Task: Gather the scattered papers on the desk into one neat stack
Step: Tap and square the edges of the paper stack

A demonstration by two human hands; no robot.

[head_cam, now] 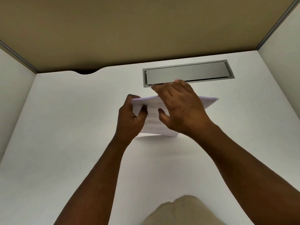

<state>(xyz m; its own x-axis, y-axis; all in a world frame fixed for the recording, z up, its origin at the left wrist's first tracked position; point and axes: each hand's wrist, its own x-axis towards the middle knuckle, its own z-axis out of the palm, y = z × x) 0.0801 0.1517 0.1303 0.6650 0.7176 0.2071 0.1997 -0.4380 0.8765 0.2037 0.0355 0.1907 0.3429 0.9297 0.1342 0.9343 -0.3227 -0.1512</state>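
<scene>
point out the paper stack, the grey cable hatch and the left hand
paper stack (154,125), head view, printed top sheet near its front edge
grey cable hatch (186,71), head view, middle of the flap
left hand (129,120), head view, back of the hand

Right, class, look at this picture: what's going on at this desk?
A person is gathering printed papers into one stack above a white desk. The left hand grips the stack's left edge, thumb on top. The right hand lies flat over the sheets, fingers straight, seemingly squaring them. The stack's near edge is lifted off the desk, casting a shadow. Behind it is a grey cable hatch set into the desk. No other loose papers are visible.
</scene>
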